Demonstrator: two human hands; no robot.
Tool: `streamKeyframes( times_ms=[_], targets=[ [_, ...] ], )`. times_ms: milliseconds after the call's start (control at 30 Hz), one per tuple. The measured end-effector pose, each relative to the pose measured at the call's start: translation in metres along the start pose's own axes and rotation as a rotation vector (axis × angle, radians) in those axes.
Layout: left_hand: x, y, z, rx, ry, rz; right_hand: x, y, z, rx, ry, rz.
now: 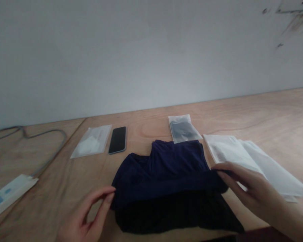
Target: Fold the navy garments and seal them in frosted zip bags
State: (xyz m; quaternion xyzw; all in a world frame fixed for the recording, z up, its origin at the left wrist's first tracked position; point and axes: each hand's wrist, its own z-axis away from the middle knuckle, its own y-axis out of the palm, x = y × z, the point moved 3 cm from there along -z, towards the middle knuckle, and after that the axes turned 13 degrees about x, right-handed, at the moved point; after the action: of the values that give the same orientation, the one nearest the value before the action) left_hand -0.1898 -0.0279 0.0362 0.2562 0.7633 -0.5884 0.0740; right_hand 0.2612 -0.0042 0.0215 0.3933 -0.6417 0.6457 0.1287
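Note:
A navy blue garment [178, 158] of thin fabric, shaped like short underpants, lies spread out in front of me, its near edge stretched into a straight band. My left hand [91, 210] pinches the band's left end between thumb and fingertips. At the band's right end, my right hand [244, 186] has thumb and fingers closed on the fabric. Under and nearer than the navy piece lies a black garment [176, 213], partly covered by it; neither hand is seen gripping the black cloth.
Beyond the cloth lie a phone [118, 139], a translucent bag [93, 141] and a small bag with a dark item inside [183, 129]. White translucent bags [232, 151] overlap at right. At left sits a white power strip [11, 195] with a grey cable [54, 153]. A wall [141, 57] rises behind the wooden table [267, 116].

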Motion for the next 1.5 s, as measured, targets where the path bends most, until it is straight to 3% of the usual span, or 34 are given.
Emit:
streamKeyframes(
  times_ms=[67,167,333,433,600,767,867,1000,1133,1267,1333,1400,1500],
  targets=[
    [-0.003,0.007,-0.020,-0.039,-0.054,-0.011,-0.001,0.000,-0.021,-0.052,-0.005,0.021],
    [-0.006,0.020,-0.045,-0.026,0.036,-0.060,-0.007,0.007,-0.039,-0.070,-0.052,0.104],
    [0.001,0.035,-0.058,0.039,0.194,-0.104,-0.024,0.026,-0.037,-0.005,-0.048,0.191],
    [-0.001,0.032,-0.065,0.084,0.195,-0.117,-0.027,0.027,-0.037,0.005,-0.062,0.226],
    [-0.029,0.035,-0.106,0.142,0.225,-0.070,-0.032,0.008,-0.069,-0.087,-0.040,0.254],
    [-0.057,0.070,-0.161,0.222,0.301,-0.059,-0.050,0.002,-0.118,-0.027,-0.040,0.326],
    [-0.065,0.082,-0.176,0.247,0.353,-0.054,-0.056,-0.002,-0.129,0.004,-0.060,0.314],
    [-0.071,0.067,-0.162,0.212,0.393,-0.010,-0.050,-0.015,-0.107,0.037,-0.153,0.245],
    [-0.074,0.047,-0.123,0.229,0.465,0.048,-0.036,-0.019,-0.062,0.171,-0.292,0.127],
    [-0.073,0.042,-0.080,0.314,0.498,-0.006,-0.024,-0.014,-0.036,0.322,-0.276,0.117],
    [-0.069,0.039,-0.062,0.271,0.482,-0.028,-0.016,-0.015,-0.038,0.332,-0.270,0.115],
    [-0.059,0.033,-0.044,0.150,0.392,-0.029,-0.007,-0.017,-0.051,0.271,-0.285,0.089],
    [-0.030,0.025,-0.017,-0.035,0.090,-0.080,0.014,-0.014,-0.085,0.185,-0.338,0.068]
  ],
)
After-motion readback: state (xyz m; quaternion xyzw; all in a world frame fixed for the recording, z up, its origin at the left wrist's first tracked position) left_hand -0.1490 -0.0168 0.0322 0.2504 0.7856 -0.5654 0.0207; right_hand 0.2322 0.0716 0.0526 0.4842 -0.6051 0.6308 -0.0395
